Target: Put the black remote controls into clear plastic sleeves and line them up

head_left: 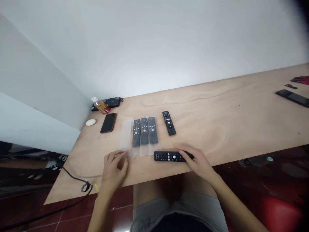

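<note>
Black remote controls dotted with white buttons — pale swirl-grained plywood tabletop — dark red floor tiles

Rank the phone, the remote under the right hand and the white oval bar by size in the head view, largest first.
The remote looks largest, though nearest the camera; then the phone; then the white oval bar.

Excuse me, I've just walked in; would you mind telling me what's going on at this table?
A person is seated at a plywood table. Their right hand is on a black remote control lying crosswise, and their left hand is at the end of a clear plastic sleeve. Three more remotes lie side by side on clear plastic, and another bare remote lies beyond.
</note>
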The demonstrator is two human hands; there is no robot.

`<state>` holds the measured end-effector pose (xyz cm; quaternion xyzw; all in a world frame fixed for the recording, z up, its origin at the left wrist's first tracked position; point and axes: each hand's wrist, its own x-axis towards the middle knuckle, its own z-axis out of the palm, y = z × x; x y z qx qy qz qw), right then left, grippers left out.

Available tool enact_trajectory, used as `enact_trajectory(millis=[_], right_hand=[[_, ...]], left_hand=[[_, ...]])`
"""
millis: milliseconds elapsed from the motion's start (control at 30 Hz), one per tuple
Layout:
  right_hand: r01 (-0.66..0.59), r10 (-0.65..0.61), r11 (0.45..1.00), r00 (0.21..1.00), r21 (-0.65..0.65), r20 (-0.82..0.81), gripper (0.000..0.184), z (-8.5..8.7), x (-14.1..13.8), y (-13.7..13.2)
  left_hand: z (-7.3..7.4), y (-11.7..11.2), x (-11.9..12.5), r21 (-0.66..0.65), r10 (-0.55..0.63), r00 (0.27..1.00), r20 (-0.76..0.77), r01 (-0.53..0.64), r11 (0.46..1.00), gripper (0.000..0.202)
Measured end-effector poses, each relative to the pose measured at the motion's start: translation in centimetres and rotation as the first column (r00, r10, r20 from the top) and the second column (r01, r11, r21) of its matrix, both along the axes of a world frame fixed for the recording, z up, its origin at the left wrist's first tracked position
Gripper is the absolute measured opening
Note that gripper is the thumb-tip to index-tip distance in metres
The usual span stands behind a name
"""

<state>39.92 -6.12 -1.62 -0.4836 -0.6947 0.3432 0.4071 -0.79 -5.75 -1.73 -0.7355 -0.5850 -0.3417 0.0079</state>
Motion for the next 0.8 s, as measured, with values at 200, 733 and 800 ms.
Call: enact_trajectory(millis=[200,733,800], right_hand=[[-0.108,0.108,0.994,0.992,-0.003,0.062,0.052,0.7,0.5,-0.1],[-0.229,0.229,0.973,0.973,-0.028,-0.002,0.040,1.1,1.1,-1.0],[-0.228,0.228,0.974,0.974,-0.015,-0.001,0.039,1.2,1.0,-0.9]], left_hand=[[0.5,-1.0,1.6,-0.070,0.022,0.981,0.191,-0.009,0.998,0.016],[2.1,-4.1,12.4,-0.138,-0.110,0.890,0.442,0.189,0.972,0.021],[2.0,-4.2,12.3,-0.154,-0.149,0.904,0.400,0.227,0.962,0.023]])
